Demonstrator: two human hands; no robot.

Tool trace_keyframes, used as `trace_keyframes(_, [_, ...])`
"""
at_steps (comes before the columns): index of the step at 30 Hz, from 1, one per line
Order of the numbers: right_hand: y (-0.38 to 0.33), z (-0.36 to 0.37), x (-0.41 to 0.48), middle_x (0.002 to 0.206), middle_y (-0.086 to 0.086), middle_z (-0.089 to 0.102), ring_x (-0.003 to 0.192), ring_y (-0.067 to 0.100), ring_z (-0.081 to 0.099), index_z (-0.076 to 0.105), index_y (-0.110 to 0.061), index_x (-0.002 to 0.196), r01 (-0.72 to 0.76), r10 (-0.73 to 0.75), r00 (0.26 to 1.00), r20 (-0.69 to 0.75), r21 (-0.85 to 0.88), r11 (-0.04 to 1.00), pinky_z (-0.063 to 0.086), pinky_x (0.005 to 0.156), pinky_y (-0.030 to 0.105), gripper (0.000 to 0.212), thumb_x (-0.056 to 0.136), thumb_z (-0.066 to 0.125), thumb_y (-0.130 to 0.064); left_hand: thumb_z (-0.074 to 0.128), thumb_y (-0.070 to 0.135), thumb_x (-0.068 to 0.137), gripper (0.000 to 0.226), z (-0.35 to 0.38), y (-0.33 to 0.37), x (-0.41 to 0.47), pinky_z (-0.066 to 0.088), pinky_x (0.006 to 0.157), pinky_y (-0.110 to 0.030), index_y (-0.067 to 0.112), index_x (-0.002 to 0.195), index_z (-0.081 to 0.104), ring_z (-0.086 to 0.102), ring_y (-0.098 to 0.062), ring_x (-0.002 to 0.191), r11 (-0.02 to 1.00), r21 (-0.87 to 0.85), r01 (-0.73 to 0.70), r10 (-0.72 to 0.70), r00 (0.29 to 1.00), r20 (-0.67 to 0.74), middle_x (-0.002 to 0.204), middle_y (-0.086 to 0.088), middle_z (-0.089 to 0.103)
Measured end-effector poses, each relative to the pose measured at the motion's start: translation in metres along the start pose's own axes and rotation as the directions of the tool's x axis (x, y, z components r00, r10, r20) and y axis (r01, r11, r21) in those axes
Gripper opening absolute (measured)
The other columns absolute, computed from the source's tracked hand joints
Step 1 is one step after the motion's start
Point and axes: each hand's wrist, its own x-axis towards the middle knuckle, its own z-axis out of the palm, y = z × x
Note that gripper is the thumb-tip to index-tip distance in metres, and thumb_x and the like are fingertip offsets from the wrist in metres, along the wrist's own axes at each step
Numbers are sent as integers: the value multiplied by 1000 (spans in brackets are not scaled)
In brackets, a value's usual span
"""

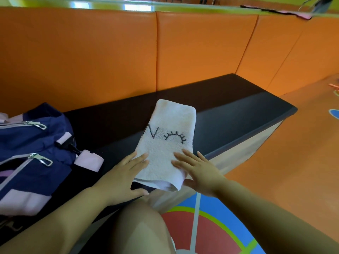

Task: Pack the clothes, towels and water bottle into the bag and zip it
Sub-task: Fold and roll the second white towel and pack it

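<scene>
Pressing flat, my fingers (141, 159) lay straight and spread on the near end of the folded towel (165, 129), left hand (124, 173) at its left edge, right hand (200, 171) at its right corner, gripping nothing. The towel sat on the dark bench (238, 110), near end at the front edge; the navy-and-pink bag (33, 143) stood apart, to the left. I judged the fold wanted smoothing tight, then thumbs beneath, so it lifted as one bundle.
</scene>
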Motion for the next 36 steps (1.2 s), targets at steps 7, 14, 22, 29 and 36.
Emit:
trace_keyframes(7, [5,-15,-5,155,-18,17,142,1,-2,38,-33,140,-36,24,999,41,351,936,6,119,49,68,82,22,-65,50,60,69,62,9,8,-3,56,79,-39,20,114,65,42,-11,115,982,152,-110,153,937,-314,125,4,63])
trace_keyframes(14, [2,-16,-19,157,-17,7,144,6,-8,17,-41,146,59,-69,996,53,170,984,-4,118,45,69,87,49,-54,45,37,78,37,-4,12,-4,58,70,-35,15,88,72,67,-25,71,981,158,-109,160,921,-356,78,0,72])
trace_keyframes(22, [-2,-16,-12,127,-8,58,112,14,56,49,-37,131,110,62,919,-388,406,907,50,90,39,40,92,52,-38,41,56,76,36,-55,17,5,46,64,-41,27,81,62,58,-19,68,960,-280,21,-69,984,-165,72,0,63])
trace_keyframes(29, [13,-51,10,109,-6,68,102,17,63,63,-36,106,-86,319,943,-94,858,506,49,97,45,19,95,51,-28,76,36,64,31,-70,27,19,50,75,-21,28,93,68,68,-5,85,639,-768,52,-256,955,-149,91,7,74])
trace_keyframes(36, [33,-69,50,105,-1,63,97,23,61,59,-24,109,-210,467,883,-34,862,461,52,88,51,27,95,47,-43,65,23,86,14,-62,19,62,55,73,-28,34,94,61,67,-8,89,555,-815,166,-416,904,-99,97,7,70])
